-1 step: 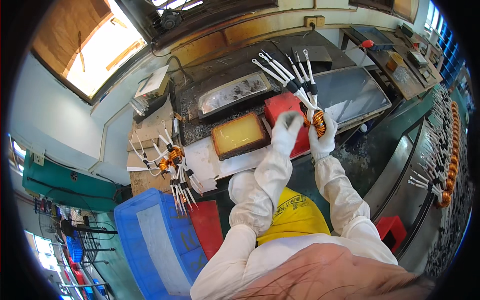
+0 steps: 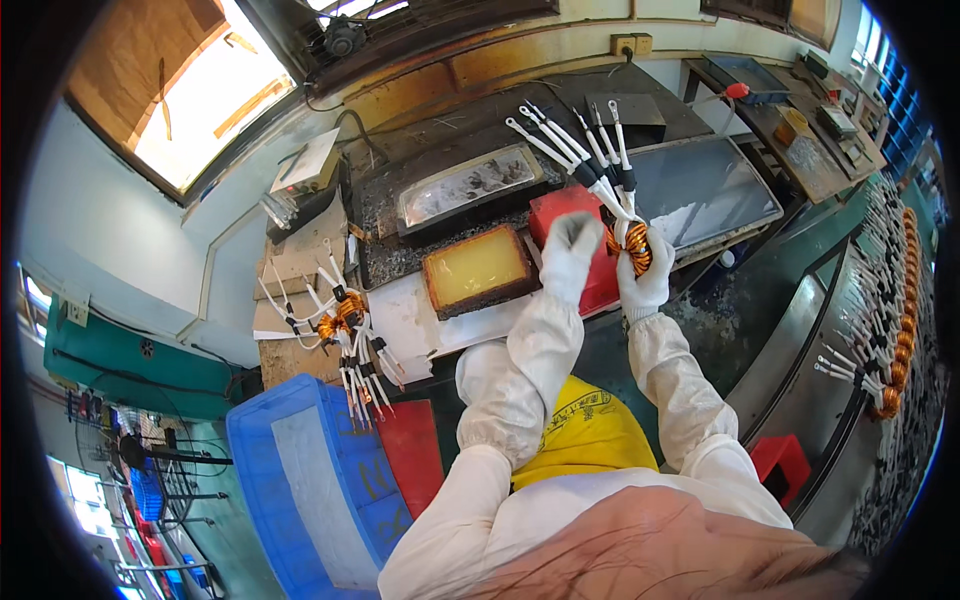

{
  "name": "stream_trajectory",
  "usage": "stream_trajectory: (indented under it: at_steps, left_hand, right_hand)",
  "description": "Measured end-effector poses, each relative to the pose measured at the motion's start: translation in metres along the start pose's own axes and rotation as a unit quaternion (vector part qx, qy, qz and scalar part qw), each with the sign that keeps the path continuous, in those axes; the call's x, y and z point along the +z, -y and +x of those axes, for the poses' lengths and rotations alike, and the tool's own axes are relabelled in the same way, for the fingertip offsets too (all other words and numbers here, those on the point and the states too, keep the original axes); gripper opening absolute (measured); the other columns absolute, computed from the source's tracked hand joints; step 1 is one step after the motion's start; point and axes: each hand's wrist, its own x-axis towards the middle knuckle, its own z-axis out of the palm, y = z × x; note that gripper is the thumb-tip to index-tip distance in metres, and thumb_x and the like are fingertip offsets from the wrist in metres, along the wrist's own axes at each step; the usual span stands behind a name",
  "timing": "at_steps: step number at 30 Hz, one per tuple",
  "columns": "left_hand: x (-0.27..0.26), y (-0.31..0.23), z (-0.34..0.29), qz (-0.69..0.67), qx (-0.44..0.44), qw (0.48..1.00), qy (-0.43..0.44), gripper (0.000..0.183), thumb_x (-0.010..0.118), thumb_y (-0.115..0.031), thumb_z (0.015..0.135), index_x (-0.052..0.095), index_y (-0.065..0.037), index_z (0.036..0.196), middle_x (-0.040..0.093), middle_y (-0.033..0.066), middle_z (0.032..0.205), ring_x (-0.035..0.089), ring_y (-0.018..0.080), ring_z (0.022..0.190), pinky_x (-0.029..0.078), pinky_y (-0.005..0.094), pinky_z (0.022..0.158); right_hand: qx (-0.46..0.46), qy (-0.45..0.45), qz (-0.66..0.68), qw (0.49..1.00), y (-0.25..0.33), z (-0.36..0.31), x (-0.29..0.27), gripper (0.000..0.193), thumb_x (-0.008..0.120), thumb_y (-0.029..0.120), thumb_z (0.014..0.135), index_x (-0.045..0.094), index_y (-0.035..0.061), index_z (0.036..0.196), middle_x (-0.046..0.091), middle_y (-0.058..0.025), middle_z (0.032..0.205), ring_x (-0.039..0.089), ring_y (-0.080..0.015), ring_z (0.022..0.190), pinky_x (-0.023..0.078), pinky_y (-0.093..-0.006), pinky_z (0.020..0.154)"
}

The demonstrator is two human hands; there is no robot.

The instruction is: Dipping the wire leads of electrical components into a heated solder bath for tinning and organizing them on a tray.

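Observation:
My right hand (image 2: 648, 278), in a white glove, is wrapped round a copper-wound ring coil (image 2: 632, 243). From the coil, white sleeved leads (image 2: 570, 145) with black bands and metal ring terminals point up and away from me. Just left of the coil and apart from it, my gloved left hand (image 2: 570, 262) is closed over the red box (image 2: 560, 212); whatever its fingers may hold is hidden. More copper coils (image 2: 345, 315) with white leads lie in a heap at the left end of the bench.
A rectangular pan of yellowish liquid (image 2: 478, 270) sits left of my hands, with a silvery metal-topped tray (image 2: 470, 188) behind it. At right lies a grey flat tray (image 2: 705, 185). A blue crate (image 2: 260, 470) stands lower left; a long row of coils (image 2: 900, 350) is far right.
My left hand has shifted very slightly up and away from me. The right hand and its coil have hardly moved.

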Motion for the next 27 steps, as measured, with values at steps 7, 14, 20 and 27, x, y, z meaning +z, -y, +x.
stream_trajectory:
  at_steps: [7, 14, 20, 27]
  left_hand:
    - [0.022, -0.038, 0.037, -0.131, -0.06, 0.989, 0.028, 0.026, 0.067, -0.025, 0.091, 0.057, -0.005, 0.105, 0.047, -0.0062, 0.069, 0.039, 0.002, 0.053, 0.031, 0.0207, 0.047]
    - [0.022, -0.034, 0.039, -0.223, -0.075, 0.971, 0.039, 0.011, 0.066, -0.012, 0.092, 0.06, -0.01, 0.101, 0.057, -0.005, 0.073, 0.041, 0.0001, 0.049, 0.028, 0.0158, 0.041]
    - [0.028, -0.034, 0.035, -0.248, -0.097, 0.961, 0.076, 0.014, 0.065, -0.009, 0.092, 0.062, -0.009, 0.106, 0.065, -0.0018, 0.085, 0.047, 0.0001, 0.056, 0.033, 0.0149, 0.046]
    - [0.035, -0.032, 0.034, -0.23, -0.051, 0.969, 0.071, 0.019, 0.07, -0.006, 0.086, 0.066, -0.006, 0.105, 0.069, 0.0007, 0.088, 0.058, 0.0036, 0.065, 0.042, 0.0171, 0.054]
  right_hand:
    - [-0.029, -0.023, -0.004, 0.999, -0.003, -0.001, 0.003, 0.065, 0.072, 0.0, 0.073, 0.049, 0.0102, 0.132, 0.053, -0.0174, 0.116, 0.057, -0.0345, 0.106, 0.048, -0.0387, 0.091]
    - [-0.02, -0.018, 0.008, 1.0, -0.007, -0.002, 0.003, 0.065, 0.073, -0.001, 0.072, 0.05, 0.0099, 0.132, 0.053, -0.017, 0.115, 0.057, -0.0343, 0.106, 0.048, -0.0382, 0.091]
    - [-0.015, -0.017, 0.016, 1.0, -0.007, 0.0, 0.003, 0.066, 0.073, -0.002, 0.072, 0.049, 0.0101, 0.132, 0.052, -0.0169, 0.114, 0.057, -0.0342, 0.106, 0.048, -0.0384, 0.091]
    - [-0.012, -0.008, 0.023, 1.0, -0.004, 0.0, 0.002, 0.064, 0.071, -0.001, 0.074, 0.048, 0.0106, 0.133, 0.051, -0.0178, 0.116, 0.056, -0.035, 0.108, 0.048, -0.0386, 0.092]
